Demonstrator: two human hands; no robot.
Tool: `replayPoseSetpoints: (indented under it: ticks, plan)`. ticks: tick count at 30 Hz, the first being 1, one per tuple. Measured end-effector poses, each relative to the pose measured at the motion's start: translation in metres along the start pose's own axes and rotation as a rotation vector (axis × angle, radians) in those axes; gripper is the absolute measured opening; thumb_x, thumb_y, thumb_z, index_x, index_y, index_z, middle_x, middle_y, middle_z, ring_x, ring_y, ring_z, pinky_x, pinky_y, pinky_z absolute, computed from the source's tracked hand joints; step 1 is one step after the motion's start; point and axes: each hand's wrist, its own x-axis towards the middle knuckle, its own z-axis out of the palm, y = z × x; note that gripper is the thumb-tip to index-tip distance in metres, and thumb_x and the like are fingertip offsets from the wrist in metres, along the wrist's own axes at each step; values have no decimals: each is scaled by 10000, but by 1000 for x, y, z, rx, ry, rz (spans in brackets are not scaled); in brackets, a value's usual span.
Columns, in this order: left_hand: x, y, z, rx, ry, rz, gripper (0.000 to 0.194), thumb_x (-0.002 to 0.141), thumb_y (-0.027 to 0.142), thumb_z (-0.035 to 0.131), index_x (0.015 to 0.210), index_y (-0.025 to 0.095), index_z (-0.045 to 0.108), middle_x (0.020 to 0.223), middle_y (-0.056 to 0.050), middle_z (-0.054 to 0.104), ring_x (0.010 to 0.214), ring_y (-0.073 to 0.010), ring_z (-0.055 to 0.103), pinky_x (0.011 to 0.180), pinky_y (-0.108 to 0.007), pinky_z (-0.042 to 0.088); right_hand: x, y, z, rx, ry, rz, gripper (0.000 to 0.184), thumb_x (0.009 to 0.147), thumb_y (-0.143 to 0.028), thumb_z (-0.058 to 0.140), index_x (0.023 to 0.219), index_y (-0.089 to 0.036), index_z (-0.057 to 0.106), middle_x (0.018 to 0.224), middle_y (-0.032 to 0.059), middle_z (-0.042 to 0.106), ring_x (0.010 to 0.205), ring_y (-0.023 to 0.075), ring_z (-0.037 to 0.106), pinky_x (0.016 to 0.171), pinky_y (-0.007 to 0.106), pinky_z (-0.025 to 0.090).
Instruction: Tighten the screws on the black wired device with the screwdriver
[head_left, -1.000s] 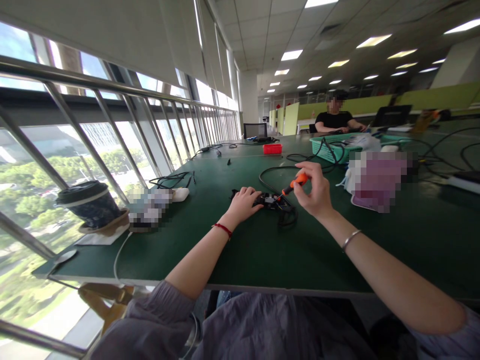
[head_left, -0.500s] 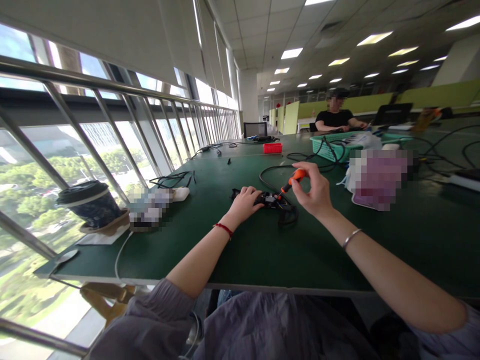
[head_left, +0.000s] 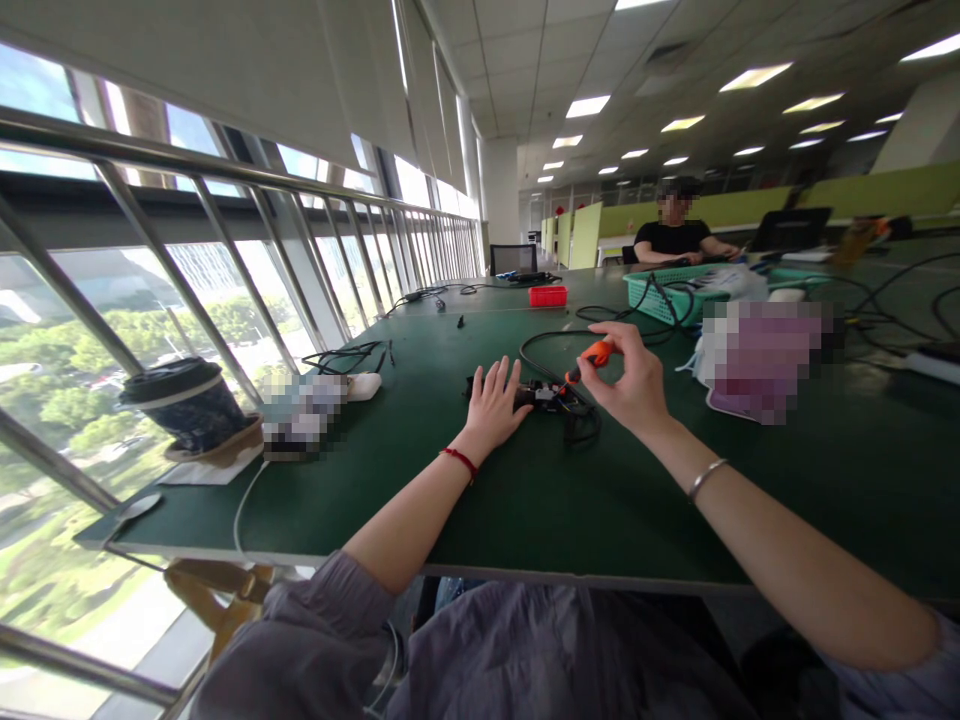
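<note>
My right hand (head_left: 628, 385) grips the handle of an orange and black screwdriver (head_left: 598, 353), which slants down to the left. Its tip is at a small black device (head_left: 550, 398) with exposed inner parts, lying on the green table; the exact contact is too small to make out. My left hand (head_left: 494, 405) rests over the device's left end, fingers stretched out and apart, with the thumb along its near side. Part of the device is hidden under that hand. A black cable (head_left: 540, 335) curves behind the device.
A green basket (head_left: 660, 300) and a pixelated pink item (head_left: 769, 360) stand to the right. Farther back is a red tray (head_left: 547, 296). On the left are a lidded cup (head_left: 187, 408), a white adapter (head_left: 364, 386) and cables. Across the table a person (head_left: 675, 235) sits.
My left hand has lifted and straightened its fingers, which were curled over the device before. The screwdriver has tilted a little in my right hand, which stays in nearly the same place.
</note>
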Motion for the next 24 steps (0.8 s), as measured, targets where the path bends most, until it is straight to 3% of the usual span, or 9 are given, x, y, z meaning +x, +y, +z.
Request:
replayPoseSetpoints:
  ticks: [4, 11, 16, 24]
  plan:
    - [-1, -4, 1, -6, 11, 34, 667, 950, 495, 330, 1489, 121, 208, 1562, -138, 158, 1440, -274, 154, 1172, -487, 93, -1, 1, 1, 13, -15, -8, 346, 771, -254, 528, 1115, -214, 509, 829, 25, 632, 731, 182, 620, 663, 303, 490]
    - [3, -2, -10, 16, 165, -16, 671, 955, 505, 296, 1506, 154, 141, 1575, -112, 88, 1457, -261, 54, 1168, -513, 13, 0, -2, -2, -21, -46, 27, 181, 788, -348, 601, 915, -223, 566, 592, -39, 569, 512, 137, 560, 539, 254, 443]
    - [4, 2, -18, 24, 236, -74, 690, 943, 553, 288, 1511, 198, 121, 1578, -95, 81, 1456, -282, 8, 1155, -548, 4, 1, -2, -2, -15, -43, 47, 207, 781, -362, 614, 922, -219, 567, 579, -47, 563, 461, 122, 529, 501, 242, 430]
    - [3, 5, -20, 24, 210, -157, 734, 915, 610, 310, 1511, 228, 117, 1581, -85, 54, 1453, -307, -8, 1129, -601, -38, -2, -1, 1, -18, -19, -23, 309, 781, -267, 561, 1082, -215, 517, 775, 11, 641, 647, 167, 619, 626, 288, 494]
